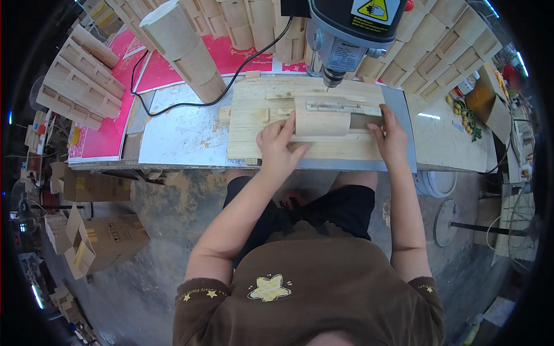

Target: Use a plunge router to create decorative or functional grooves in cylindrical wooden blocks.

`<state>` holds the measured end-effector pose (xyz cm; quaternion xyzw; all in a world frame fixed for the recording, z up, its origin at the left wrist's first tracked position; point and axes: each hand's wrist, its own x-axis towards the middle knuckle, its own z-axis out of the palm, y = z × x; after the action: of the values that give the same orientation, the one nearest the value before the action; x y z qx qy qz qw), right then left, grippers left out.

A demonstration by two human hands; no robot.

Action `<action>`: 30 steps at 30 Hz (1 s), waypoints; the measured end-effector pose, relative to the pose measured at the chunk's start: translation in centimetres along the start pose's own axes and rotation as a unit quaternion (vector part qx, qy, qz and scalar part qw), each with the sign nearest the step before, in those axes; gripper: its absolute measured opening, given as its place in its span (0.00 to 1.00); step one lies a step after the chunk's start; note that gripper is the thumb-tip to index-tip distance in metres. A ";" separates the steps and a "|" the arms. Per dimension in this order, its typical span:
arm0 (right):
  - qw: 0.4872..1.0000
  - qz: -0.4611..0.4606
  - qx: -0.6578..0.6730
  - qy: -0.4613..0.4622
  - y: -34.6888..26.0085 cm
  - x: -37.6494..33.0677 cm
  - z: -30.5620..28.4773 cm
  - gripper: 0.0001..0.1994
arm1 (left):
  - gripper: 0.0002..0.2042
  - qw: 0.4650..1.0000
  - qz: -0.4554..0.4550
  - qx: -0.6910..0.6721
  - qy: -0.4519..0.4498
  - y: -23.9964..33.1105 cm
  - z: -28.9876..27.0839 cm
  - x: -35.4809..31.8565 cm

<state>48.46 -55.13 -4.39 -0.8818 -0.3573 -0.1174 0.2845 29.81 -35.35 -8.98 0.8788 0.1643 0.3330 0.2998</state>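
Two hands steady a curved wooden block [321,122] on a plywood jig [300,147], under a drill press [346,34]. Nearest, at 6 o'clock, the person's lap and forearms. Left hand [277,147]: fingers spread flat, pressing the block's near-left edge, closed around nothing. Right hand [389,135]: fingers laid over the block's right end, thumb on the jig; how firm this grip is cannot be told. The block lies at mid-bench [184,135], directly below the bit [332,83]; a metal hinge [340,106] rests along its top. Beyond, at 12 o'clock, stacked wooden parts [81,81] and a black cable [190,104]. Risk, as judged: the rounded block may roll or spin under the bit, since only flat palms restrain it; fingertips lie near the bit's path.
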 end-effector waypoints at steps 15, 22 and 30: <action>0.997 0.021 -0.007 -0.073 -2.3 3.0 -0.3 0.25 | 0.25 0.998 -0.020 0.044 -0.050 -3.6 -1.0 3.8; 0.988 -0.079 0.120 0.050 -2.6 12.1 -10.2 0.10 | 0.25 0.997 -0.017 0.019 -0.075 -3.7 -0.9 4.1; 0.978 -0.002 0.181 0.100 -12.3 16.3 -12.0 0.17 | 0.24 0.997 -0.013 0.016 -0.076 -4.2 -0.6 4.1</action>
<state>51.54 -45.85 17.12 -0.7986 -0.3445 -0.1390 0.4735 31.98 -29.92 -9.32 0.9040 0.1575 0.2583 0.3021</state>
